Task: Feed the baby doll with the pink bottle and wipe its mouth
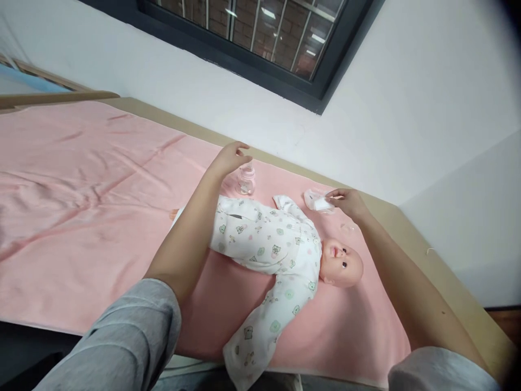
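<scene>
My left hand (pixel 233 158) hovers at the top of a small clear baby bottle (pixel 246 180), thumb and forefinger apart. The bottle stands upright beside the doll's legs. With closed fingertips, my right hand (pixel 345 202) pinches the edge of a small clear plastic packet (pixel 315 200) with something white in it. Its exact contents are too small to make out. Between my arms a baby doll (pixel 280 244) lies on its back in a white suit with printed bears, head to the right. My left forearm covers part of its legs.
A pink sheet (pixel 134 233) with creases covers the wooden-edged table. A small clear item (pixel 347 227) lies near my right wrist. Behind the table rise a white wall (pixel 183 81) and a dark window frame (pixel 317 98). A wooden rail (pixel 61 98) is at the far left.
</scene>
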`<state>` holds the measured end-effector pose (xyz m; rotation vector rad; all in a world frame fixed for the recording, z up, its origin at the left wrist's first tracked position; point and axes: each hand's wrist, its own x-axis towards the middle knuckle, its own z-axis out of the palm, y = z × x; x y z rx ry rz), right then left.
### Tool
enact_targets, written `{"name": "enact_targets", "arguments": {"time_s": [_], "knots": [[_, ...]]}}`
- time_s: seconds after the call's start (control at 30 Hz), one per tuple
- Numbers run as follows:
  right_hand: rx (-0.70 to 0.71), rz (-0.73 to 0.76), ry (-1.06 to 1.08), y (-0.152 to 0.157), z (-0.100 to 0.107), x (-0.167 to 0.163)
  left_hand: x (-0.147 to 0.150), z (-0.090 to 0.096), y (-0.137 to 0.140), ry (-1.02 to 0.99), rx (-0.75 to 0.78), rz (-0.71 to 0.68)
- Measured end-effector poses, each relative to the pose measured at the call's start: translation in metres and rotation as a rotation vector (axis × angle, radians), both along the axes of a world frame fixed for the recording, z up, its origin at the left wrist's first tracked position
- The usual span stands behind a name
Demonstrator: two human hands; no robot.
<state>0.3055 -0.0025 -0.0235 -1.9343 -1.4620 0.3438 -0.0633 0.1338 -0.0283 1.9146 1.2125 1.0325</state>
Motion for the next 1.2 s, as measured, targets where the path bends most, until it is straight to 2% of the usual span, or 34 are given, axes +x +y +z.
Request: {"name": "enact_targets", "arguments": {"time_s": [0.07, 0.13, 0.27, 0.37, 0.47, 0.63, 0.77, 0.87, 0.97, 1.1, 1.2], "knots": [[0.01, -0.061, -0.049, 0.009, -0.004, 0.01, -0.004, -0.009, 0.009, 0.055, -0.048, 0.026], [0.045, -0.109, -0.069, 0.019, -0.007, 0.017, -0.007, -0.015, 0.015, 0.107, -0.085, -0.012], [0.121, -0.082, 0.168, 0.036, -0.014, 0.024, -0.006, -0.023, 0.021, 0.186, -0.151, -0.143], [0.039, -0.089, 0.277, 0.041, -0.026, 0.031, -0.003, -0.026, 0.024, 0.213, -0.173, -0.211], [-0.034, -0.136, 0.231, 0.038, -0.04, 0.045, -0.001, -0.029, 0.028, 0.236, -0.176, -0.226], [0.039, -0.207, -0.181, 0.02, -0.057, 0.077, 0.002, -0.036, 0.034, 0.262, -0.136, -0.185], [0.129, -0.347, -0.255, 0.0, -0.07, 0.09, 0.005, -0.041, 0.036, 0.307, -0.098, -0.139], [0.102, -0.555, -0.21, -0.015, -0.085, 0.092, 0.008, -0.044, 0.037, 0.359, -0.089, -0.106], [0.029, -0.725, -0.023, -0.025, -0.102, 0.09, 0.011, -0.047, 0.039, 0.417, -0.092, -0.059], [0.053, -0.767, 0.132, -0.03, -0.122, 0.084, 0.016, -0.05, 0.04, 0.453, -0.076, -0.015], [0.03, -0.829, 0.105, -0.03, -0.131, 0.075, 0.018, -0.051, 0.04, 0.45, -0.058, 0.014]]}}
